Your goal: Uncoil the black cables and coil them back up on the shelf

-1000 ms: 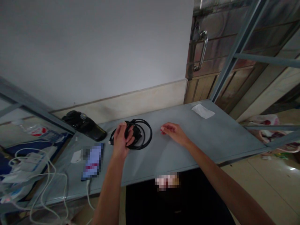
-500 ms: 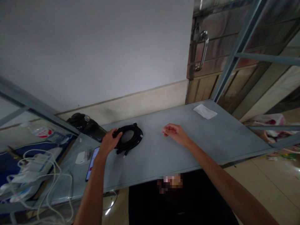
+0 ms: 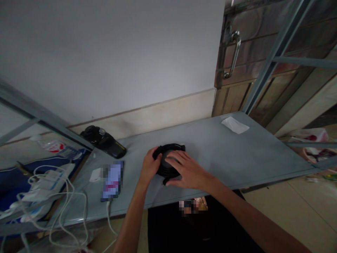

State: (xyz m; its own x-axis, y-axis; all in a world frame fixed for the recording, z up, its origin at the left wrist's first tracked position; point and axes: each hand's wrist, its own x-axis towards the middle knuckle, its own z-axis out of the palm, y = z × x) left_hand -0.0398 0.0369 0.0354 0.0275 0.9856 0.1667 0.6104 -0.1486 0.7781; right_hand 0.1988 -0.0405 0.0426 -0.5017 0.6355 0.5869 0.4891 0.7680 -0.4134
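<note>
A coiled black cable lies on the grey tabletop in front of me, between my two hands. My left hand grips the coil at its left side, with the thumb over the ring. From the right, my right hand closes over the coil, its fingers across the top and its thumb by the lower edge near a cable end. Much of the coil's right side is hidden under that hand.
A phone with a white cord, a white card and a black bag-like case are at left. Beyond them lie tangled white cables and a plastic bottle. White paper rests at far right; metal posts frame the table.
The coil has slid right, away from the black case, with my left hand on it. My right hand, earlier empty and apart, has come left onto the coil.
</note>
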